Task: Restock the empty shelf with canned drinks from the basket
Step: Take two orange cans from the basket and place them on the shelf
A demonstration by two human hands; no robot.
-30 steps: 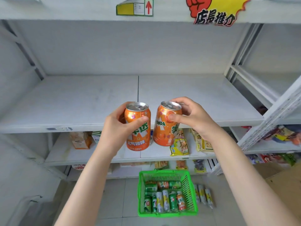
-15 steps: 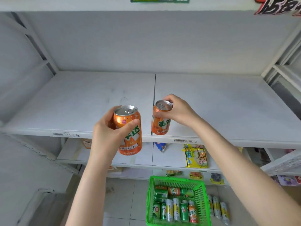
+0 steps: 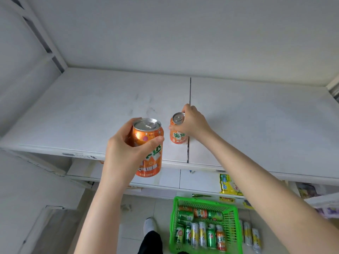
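The white empty shelf (image 3: 91, 110) fills the middle of the view. My right hand (image 3: 192, 123) grips an orange can (image 3: 177, 133) from above and beside; the can stands upright on the shelf near the centre seam. My left hand (image 3: 124, 153) holds a second orange can (image 3: 149, 151) upright in the air, at the shelf's front edge. A green basket (image 3: 172, 228) on the floor below holds several green, white and orange cans.
A lower shelf (image 3: 170, 180) carries yellow snack packets (image 3: 227, 184) at the right. Loose cans (image 3: 251, 235) lie on the floor right of the basket. My foot (image 3: 149, 226) is left of the basket. A slanted white frame (image 3: 42, 37) bounds the shelf at the left.
My right hand has carried its can forward and down until it stands on the shelf by the seam. My left hand has lifted its can closer to the shelf's edge. The view has tilted down.
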